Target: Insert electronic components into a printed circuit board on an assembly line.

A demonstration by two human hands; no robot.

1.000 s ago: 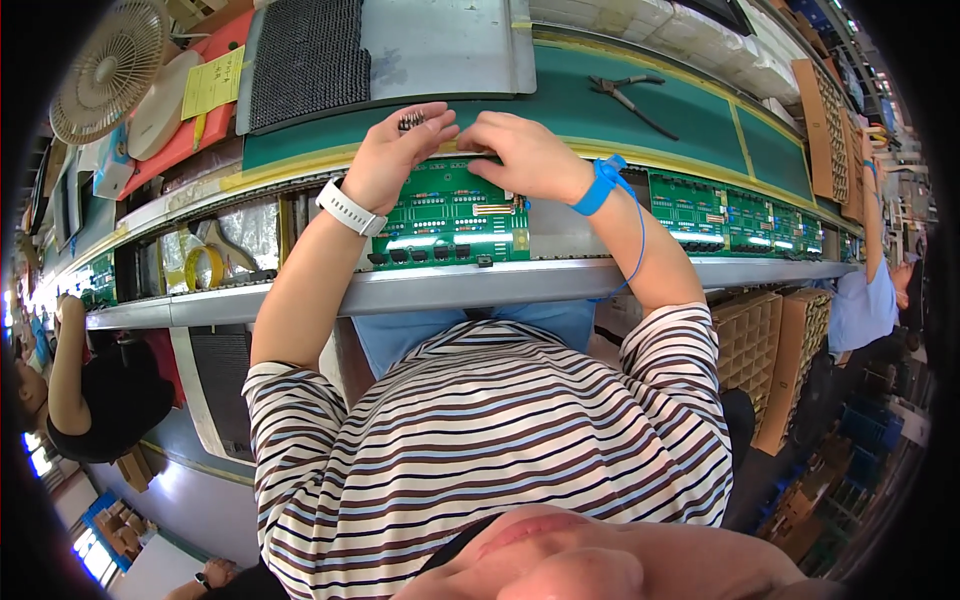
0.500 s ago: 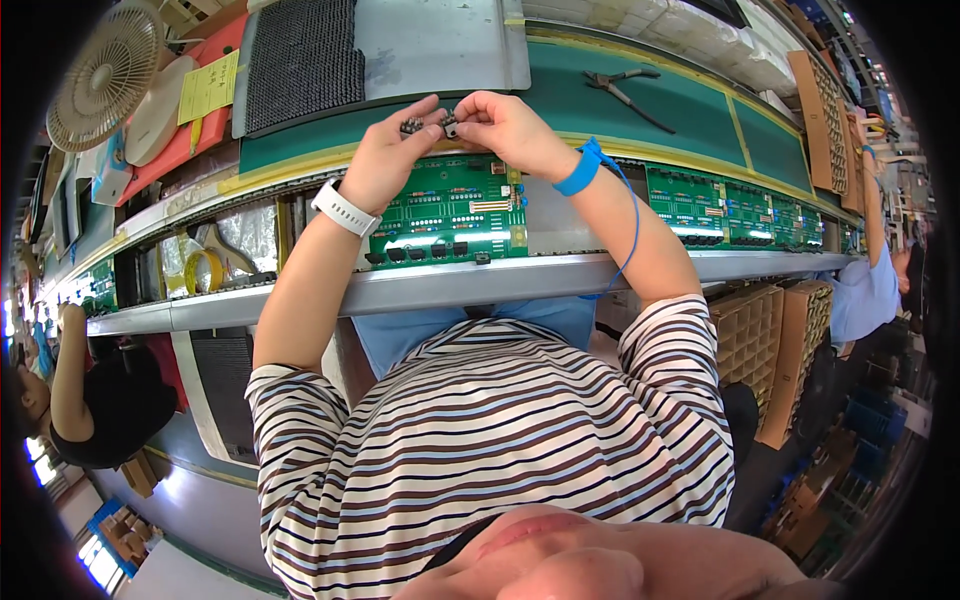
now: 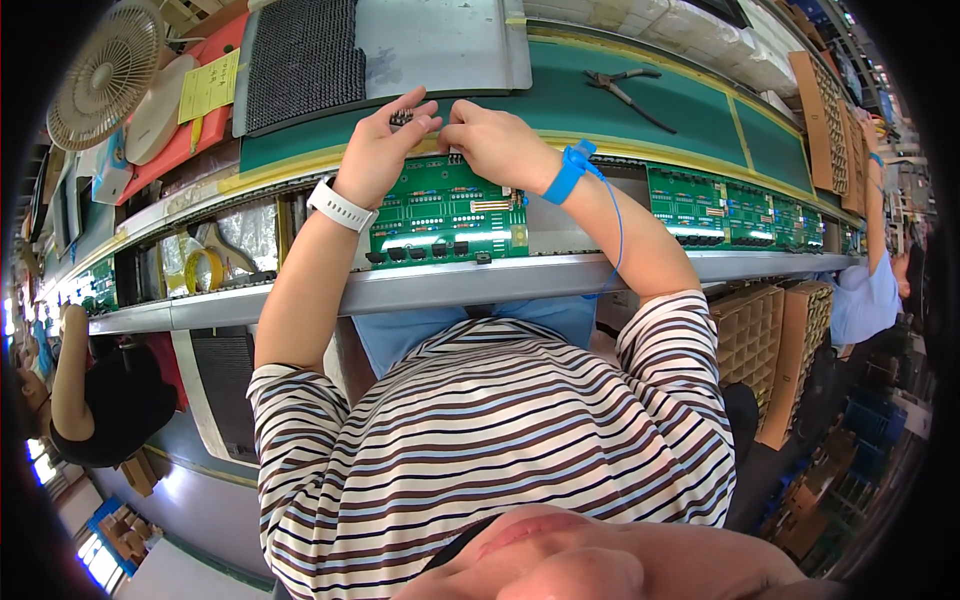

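Note:
My left hand (image 3: 375, 152) is curled around several small black components (image 3: 401, 118) that show between thumb and fingers. The green circuit board (image 3: 420, 212) lies below both hands in the rail track, with rows of white and dark parts on it. At the board's far edge my right hand (image 3: 492, 146) pinches a small black component (image 3: 455, 157) with light pins or marks. Its fingertips are partly hidden behind the hand. A white watch band (image 3: 343, 207) is on my left wrist, and a blue wrist strap (image 3: 566, 180) with a cord is on my right.
A metal tray (image 3: 440, 50) with rows of black parts (image 3: 303, 60) stands beyond my hands. Pliers (image 3: 632, 95) lie on the green mat at right. More circuit boards (image 3: 735, 210) sit along the track. A fan (image 3: 105, 75) stands at far left; other people work at both sides.
My right hand has moved down and slightly left, from beside my left fingertips to the board's far edge, carrying a small black component. My left hand has drawn slightly left with the other components.

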